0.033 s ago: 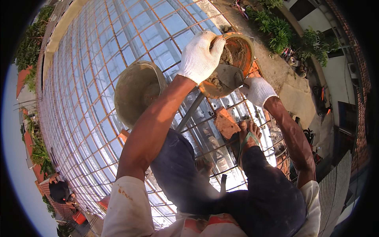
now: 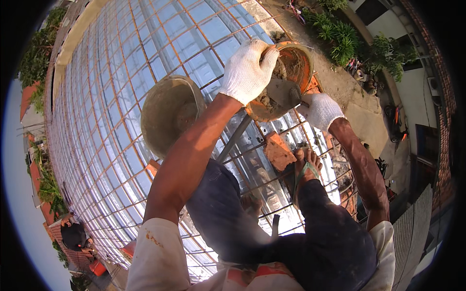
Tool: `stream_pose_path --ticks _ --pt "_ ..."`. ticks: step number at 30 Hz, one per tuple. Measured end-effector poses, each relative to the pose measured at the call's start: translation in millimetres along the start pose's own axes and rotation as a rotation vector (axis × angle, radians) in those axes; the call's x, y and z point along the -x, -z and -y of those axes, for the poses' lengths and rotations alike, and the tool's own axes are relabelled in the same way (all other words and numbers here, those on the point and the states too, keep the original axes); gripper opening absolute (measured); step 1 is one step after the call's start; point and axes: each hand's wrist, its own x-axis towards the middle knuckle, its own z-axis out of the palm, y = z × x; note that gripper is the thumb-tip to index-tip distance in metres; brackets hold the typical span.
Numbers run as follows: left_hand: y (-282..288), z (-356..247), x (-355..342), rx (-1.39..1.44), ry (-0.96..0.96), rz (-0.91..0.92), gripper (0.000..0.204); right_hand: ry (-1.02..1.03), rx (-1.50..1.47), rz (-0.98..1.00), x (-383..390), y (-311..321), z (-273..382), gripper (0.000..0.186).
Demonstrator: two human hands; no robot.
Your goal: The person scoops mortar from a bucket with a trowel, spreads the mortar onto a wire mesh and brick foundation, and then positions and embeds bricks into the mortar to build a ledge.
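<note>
My left hand [image 2: 250, 68], in a white knit glove, grips the rim of an orange bucket [image 2: 305, 65] that holds grey-brown mortar. My gloved right hand [image 2: 321, 109] is closed on the handle of a trowel, whose metal blade [image 2: 283, 93] lies over the mortar. A larger grey bucket [image 2: 170, 116], dull inside, stands left of them on the rusty rebar grid. A broken red brick [image 2: 277, 150] rests below the orange bucket, beside my sandaled right foot [image 2: 308, 167].
The rebar grid [image 2: 121, 72] covers shiny corrugated metal sheeting. At lower left another person [image 2: 73, 235] is near a red container [image 2: 97, 266]. Past the right edge, below, lie a paved path [image 2: 364, 116], plants [image 2: 335, 36] and a building wall [image 2: 412, 97].
My right hand and the trowel have shifted very slightly to the right. Otherwise almost nothing differs.
</note>
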Motion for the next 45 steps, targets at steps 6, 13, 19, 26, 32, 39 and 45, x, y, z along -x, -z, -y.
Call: stream_pose_path --ticks 6,13,19,26,32,39,45 --pt "0 1 -4 0.036 0.052 -0.001 0.025 -0.001 0.142 0.072 -1 15 -20 0.031" --pt "-10 -1 -7 0.052 0.132 -0.07 0.03 0.132 -0.463 -0.115 -17 -35 20 0.025" --pt "0 2 -6 0.049 0.166 -0.081 0.033 0.122 0.22 -0.39 -8 -22 14 0.028" --pt "-1 -4 2 0.071 0.174 -0.049 0.03 -0.091 -0.002 0.024 1 -5 11 0.033" --pt "6 -1 8 0.065 0.169 -0.085 0.028 -0.241 0.256 0.144 -3 45 3 0.035" --pt "-9 -9 4 0.121 0.255 -0.075 0.028 0.054 -0.227 0.017 -23 -24 13 0.031" --pt "-19 -11 -1 0.047 0.208 -0.082 0.03 0.052 -0.411 -0.037 -1 -20 23 0.033"
